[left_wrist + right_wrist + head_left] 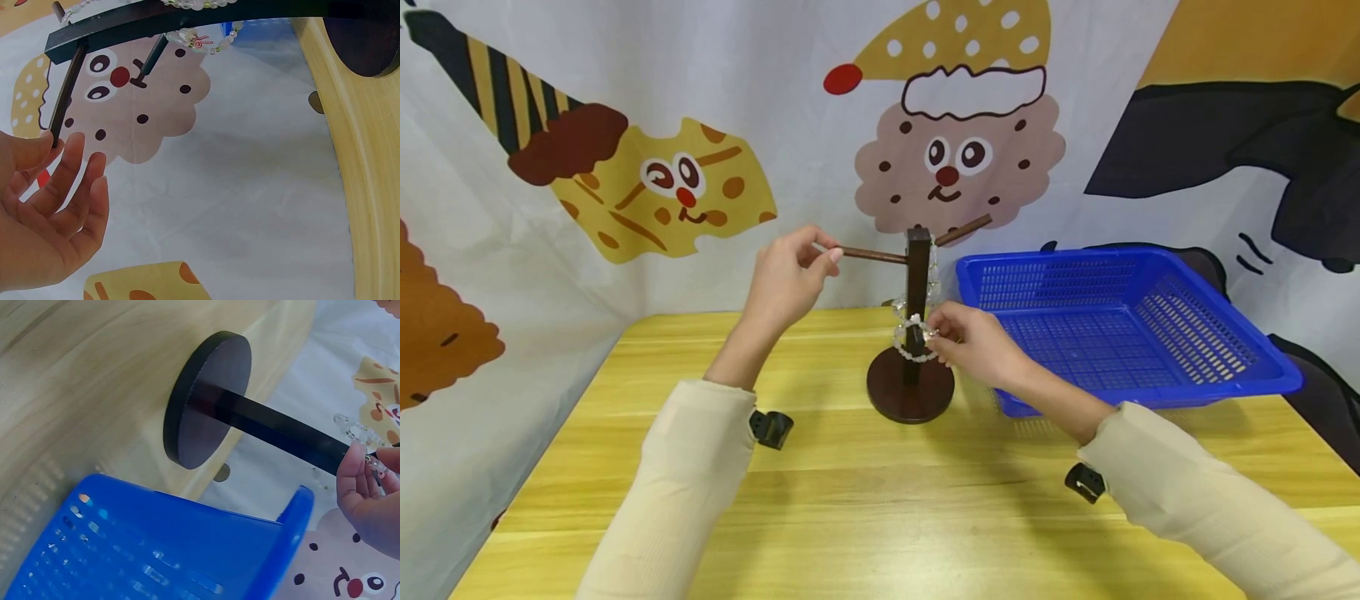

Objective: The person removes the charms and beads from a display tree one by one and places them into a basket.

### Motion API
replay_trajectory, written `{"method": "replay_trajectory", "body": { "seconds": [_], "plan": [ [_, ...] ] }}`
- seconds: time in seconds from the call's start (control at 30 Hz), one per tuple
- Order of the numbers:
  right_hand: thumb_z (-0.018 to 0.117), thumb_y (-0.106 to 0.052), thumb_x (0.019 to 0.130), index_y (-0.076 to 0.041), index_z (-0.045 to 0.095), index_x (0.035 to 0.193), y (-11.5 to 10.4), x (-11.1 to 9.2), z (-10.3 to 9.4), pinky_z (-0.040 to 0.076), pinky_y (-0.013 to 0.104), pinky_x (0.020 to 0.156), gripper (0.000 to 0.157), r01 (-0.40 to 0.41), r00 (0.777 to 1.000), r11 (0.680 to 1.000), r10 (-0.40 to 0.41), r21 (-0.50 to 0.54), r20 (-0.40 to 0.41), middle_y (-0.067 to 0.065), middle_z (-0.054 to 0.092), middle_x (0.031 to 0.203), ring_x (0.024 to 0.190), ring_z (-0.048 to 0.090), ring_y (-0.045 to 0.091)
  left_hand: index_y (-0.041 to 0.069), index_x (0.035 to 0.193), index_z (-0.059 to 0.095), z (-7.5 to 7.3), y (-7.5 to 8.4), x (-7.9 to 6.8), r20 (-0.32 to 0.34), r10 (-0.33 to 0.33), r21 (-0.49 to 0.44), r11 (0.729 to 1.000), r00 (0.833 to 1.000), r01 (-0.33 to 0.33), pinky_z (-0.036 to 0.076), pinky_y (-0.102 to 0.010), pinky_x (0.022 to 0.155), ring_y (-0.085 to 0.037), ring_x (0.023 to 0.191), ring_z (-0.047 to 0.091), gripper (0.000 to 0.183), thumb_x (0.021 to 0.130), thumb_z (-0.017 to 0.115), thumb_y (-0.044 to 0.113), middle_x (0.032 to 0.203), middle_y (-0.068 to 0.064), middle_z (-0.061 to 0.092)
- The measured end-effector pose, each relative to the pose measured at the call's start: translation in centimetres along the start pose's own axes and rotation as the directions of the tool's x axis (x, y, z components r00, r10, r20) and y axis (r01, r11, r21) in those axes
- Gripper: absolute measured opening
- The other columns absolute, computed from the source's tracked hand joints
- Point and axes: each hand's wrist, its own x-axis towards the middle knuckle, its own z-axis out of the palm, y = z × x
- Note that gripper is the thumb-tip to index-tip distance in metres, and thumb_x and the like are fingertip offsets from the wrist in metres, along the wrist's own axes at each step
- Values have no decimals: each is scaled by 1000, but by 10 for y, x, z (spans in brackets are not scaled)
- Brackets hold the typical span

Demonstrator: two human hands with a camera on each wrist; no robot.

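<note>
A dark wooden jewelry stand (917,287) with a round base (910,396) and side pegs stands upright on the table. My left hand (786,279) pinches the tip of its upper left peg (874,255) between thumb and finger. In front of the post, my right hand (977,342) pinches a clear bead bracelet (916,357) at its right side. More clear beads (933,279) hang beside the post below the upper right peg (964,229). In the right wrist view, the fingers partly hide the bracelet (356,430).
A blue plastic basket (1240,385) with slotted sides sits right of the stand, close to my right forearm. Behind the wooden table (820,517) hangs a white cloth (805,108) printed with cartoon food.
</note>
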Motion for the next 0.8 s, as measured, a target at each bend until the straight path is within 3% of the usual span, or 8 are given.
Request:
{"method": "replay_trajectory", "body": {
  "seconds": [0.33,0.8],
  "plan": [
    [58,3,86,-1,59,94,-13,-8,-9,47,27,52,9,14,999,1000,-14,0,38,9,60,77,63,57,26,6,100,63,0,-1,1,-4,3,7,1000,1000,-3,35,-31,52,-23,69,57,16,93,54,18,81,-11,67],
    [59,4,85,-3,60,92,-25,-19,-18,49,27,57,10,57,997,998,-58,14,54,6,59,77,66,57,19,6,100,62,1,-2,0,0,4,1,1000,1000,-4,36,-32,52,-24,69,58,16,93,54,18,81,-11,67]
  ]
}}
